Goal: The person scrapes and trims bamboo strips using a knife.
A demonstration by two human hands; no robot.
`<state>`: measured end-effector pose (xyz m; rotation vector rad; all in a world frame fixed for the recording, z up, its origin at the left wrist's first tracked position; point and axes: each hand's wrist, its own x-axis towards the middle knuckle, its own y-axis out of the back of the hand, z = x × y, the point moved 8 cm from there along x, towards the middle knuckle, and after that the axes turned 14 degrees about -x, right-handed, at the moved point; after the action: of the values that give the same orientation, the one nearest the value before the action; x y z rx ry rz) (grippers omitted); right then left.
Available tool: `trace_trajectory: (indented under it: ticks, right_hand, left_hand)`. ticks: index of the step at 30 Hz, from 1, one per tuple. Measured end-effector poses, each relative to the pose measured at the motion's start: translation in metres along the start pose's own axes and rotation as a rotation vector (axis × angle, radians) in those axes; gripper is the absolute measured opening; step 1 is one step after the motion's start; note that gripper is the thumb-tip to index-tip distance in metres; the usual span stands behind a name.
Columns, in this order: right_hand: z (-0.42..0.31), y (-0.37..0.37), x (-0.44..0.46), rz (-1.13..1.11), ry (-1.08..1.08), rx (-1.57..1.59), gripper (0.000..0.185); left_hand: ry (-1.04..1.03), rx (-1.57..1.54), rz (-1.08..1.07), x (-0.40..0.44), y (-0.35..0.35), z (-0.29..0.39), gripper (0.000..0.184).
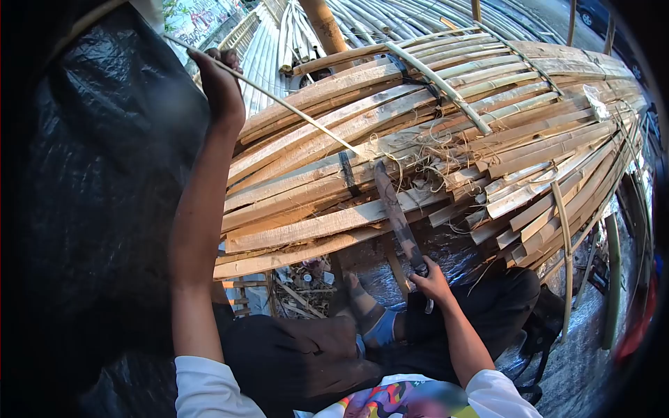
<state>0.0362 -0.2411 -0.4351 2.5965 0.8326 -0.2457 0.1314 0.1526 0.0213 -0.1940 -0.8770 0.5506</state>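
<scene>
Raised at the upper left, my left hand [221,80] is closed around a thin bamboo strip [293,110]. The strip slants down to the right, its lower end over the stacked bamboo slats. My right hand [431,282] grips the dark handle of a machete [397,212] near my knee. Its long, worn blade points up and away, with the tip beside the strip's lower end. Curly bamboo shavings [428,157] lie around that spot. Beneath are long split bamboo slats [300,233], with a black tie [348,174] across some of them.
A bamboo pole [439,87] lies across the slats. More bamboo poles [376,21] are spread behind an upright post [323,26]. Black plastic sheeting [104,174] hangs at the left. Scraps [306,285] litter the ground below, and split bamboo [550,209] juts out at the right.
</scene>
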Motion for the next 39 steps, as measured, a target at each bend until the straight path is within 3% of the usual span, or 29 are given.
trace_trajectory:
  ticks: [2, 5, 7, 9, 10, 11, 14, 17, 19, 23, 26, 30, 33, 36, 39]
  right_hand:
    - [0.0, 0.001, 0.0, 0.017, -0.005, 0.022, 0.047]
    - [0.009, -0.001, 0.003, 0.067, 0.039, 0.032, 0.047]
    - [0.007, 0.0, 0.004, 0.06, 0.069, -0.017, 0.049]
    - [0.01, -0.005, 0.003, -0.066, -0.04, 0.072, 0.051]
    - [0.004, -0.004, 0.0, -0.069, -0.039, 0.071, 0.051]
    - [-0.002, -0.004, -0.003, -0.088, -0.037, 0.186, 0.051]
    - [-0.03, -0.003, -0.015, -0.144, -0.013, 0.339, 0.053]
    - [-0.052, -0.007, -0.025, -0.124, -0.007, 0.349, 0.051]
    - [-0.083, 0.005, -0.026, 0.104, 0.175, 0.063, 0.047]
    - [-0.204, 0.032, -0.02, 0.294, 0.392, -0.032, 0.041]
    - [-0.282, 0.047, -0.013, 0.362, 0.549, -0.097, 0.041]
    - [-0.29, 0.019, 0.014, 0.35, 0.569, -0.19, 0.044]
    - [-0.249, -0.003, 0.05, 0.234, 0.331, -0.394, 0.036]
    - [-0.242, 0.013, 0.056, 0.283, 0.384, -0.374, 0.03]
    - [-0.286, 0.026, 0.028, 0.249, 0.444, -0.273, 0.028]
  left_hand:
    - [-0.14, 0.396, 0.005, 0.002, -0.007, 0.009, 0.052]
    - [-0.291, 0.699, -0.096, -0.005, -0.036, 0.032, 0.044]
    - [-0.41, 0.733, -0.118, -0.009, -0.046, 0.04, 0.036]
    - [-0.367, 0.442, -0.229, -0.012, -0.053, 0.037, 0.03]
    - [-0.328, 0.328, -0.233, -0.009, -0.051, 0.033, 0.018]
    - [-0.328, 0.332, -0.232, -0.011, -0.049, 0.03, 0.018]
    - [-0.167, 0.068, -0.026, -0.004, -0.02, 0.011, 0.021]
    - [-0.326, -0.041, 0.188, -0.009, -0.014, 0.014, 0.023]
    - [-0.364, 0.03, 0.193, -0.014, -0.019, 0.016, 0.023]
    - [-0.491, 0.261, 0.075, -0.017, -0.029, 0.013, 0.026]
    - [-0.419, 0.125, -0.044, -0.038, -0.058, 0.022, 0.021]
    - [-0.388, 0.018, -0.093, -0.057, -0.08, 0.028, 0.025]
    - [-0.375, 0.011, -0.076, -0.072, -0.078, 0.034, 0.026]
    - [-0.34, -0.119, -0.164, -0.074, -0.086, 0.033, 0.026]
    - [-0.342, -0.123, -0.152, -0.071, -0.088, 0.029, 0.028]
